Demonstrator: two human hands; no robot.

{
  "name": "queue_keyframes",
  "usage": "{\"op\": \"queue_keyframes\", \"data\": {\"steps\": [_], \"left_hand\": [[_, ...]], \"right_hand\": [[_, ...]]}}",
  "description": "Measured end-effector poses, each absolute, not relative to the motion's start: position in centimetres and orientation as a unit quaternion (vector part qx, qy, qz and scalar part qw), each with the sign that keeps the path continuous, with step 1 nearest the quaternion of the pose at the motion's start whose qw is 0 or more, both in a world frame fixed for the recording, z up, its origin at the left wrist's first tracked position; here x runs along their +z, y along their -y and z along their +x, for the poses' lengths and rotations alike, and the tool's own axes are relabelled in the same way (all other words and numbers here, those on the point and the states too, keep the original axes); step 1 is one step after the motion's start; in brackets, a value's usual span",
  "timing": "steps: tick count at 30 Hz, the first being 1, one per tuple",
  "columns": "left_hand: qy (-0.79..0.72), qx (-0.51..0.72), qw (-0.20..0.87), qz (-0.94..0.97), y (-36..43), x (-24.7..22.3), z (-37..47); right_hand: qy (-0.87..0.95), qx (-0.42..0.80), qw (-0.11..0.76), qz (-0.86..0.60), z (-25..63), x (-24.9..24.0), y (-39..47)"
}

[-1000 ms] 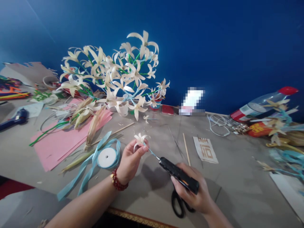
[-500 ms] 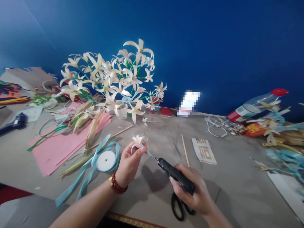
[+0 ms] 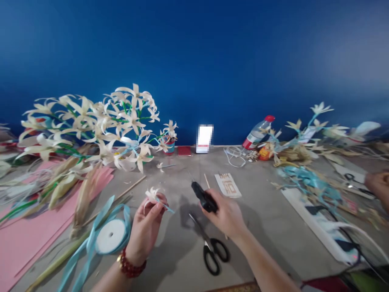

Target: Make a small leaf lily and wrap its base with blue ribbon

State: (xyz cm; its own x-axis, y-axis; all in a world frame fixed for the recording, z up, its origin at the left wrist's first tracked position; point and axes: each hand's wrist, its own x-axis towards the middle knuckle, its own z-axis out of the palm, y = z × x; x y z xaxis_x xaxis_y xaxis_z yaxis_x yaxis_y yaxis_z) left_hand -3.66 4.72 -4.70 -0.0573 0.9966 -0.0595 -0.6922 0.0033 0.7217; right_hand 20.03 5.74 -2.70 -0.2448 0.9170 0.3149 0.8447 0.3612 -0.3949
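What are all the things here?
Long-petalled flower: one, cream with blue stem, middle left
Thin-tipped handheld tool: one, black, centre
Metal scissors: one clear pair, black and silver, front
Big flower bunch: one, cream and green, back left
Round ribbon spool: one, white with blue ribbon, front left
Paper sheets: at least two, pink, left
Dried husks: several, tan, left
Wooden sticks: two, tan, middle
Flat card: one, white with brown marks, middle right
Plastic bottle: one, clear with red cap, back right
Long power strip: one, white, right
Glowing blurred rectangle: one, white, back
Table: one, grey, underneath
Wall: one, blue, behind
Another person's hand: one, right edge
Left hand: one, red beaded bracelet, holding the flower
Right hand: one, holding the tool
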Motion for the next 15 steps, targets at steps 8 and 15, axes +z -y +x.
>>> {"op": "queue_keyframes", "data": {"steps": [8, 15], "left_hand": [[-0.29, 0.661, 0.647, 0.246, -4.4, -4.2, -3.3], [-0.271, 0.669, 0.647, 0.245, -4.4, -4.3, -3.3]], "right_hand": [[0.718, -0.032, 0.121, -0.685, 28.5, -3.8, -6.9], [0.773, -0.037, 0.087, -0.627, 31.5, -3.9, -6.0]]}}
